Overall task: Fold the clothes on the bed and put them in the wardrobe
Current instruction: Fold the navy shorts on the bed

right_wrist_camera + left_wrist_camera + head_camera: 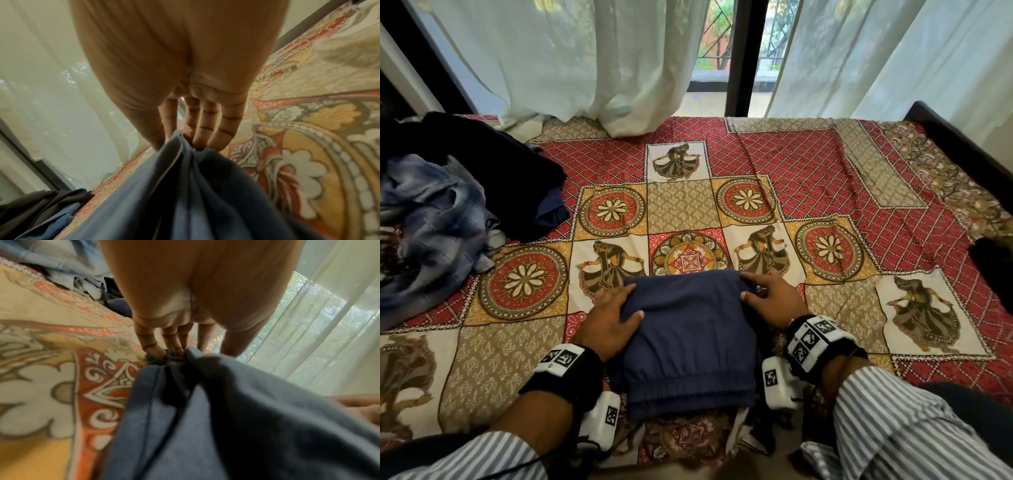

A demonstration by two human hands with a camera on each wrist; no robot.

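Navy trousers (690, 346) lie folded at the bed's near edge, the left hand (610, 320) pinching their far-left corner, the right hand (770, 297) pinching the far-right one. Both wrist views blur the cloth, and the fingertips are buried in its folds. Unfolded clothes (448, 202) are heaped at the bed's left edge, partly cut off. A patterned bedsheet (808, 178) covers the bed; pale curtains (558, 58) hang along the far edge.

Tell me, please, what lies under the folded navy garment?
The folded navy garment rests on the patterned bedsheet, with both hands' fingers tucked beneath its far corners. Whatever else it covers is hidden.
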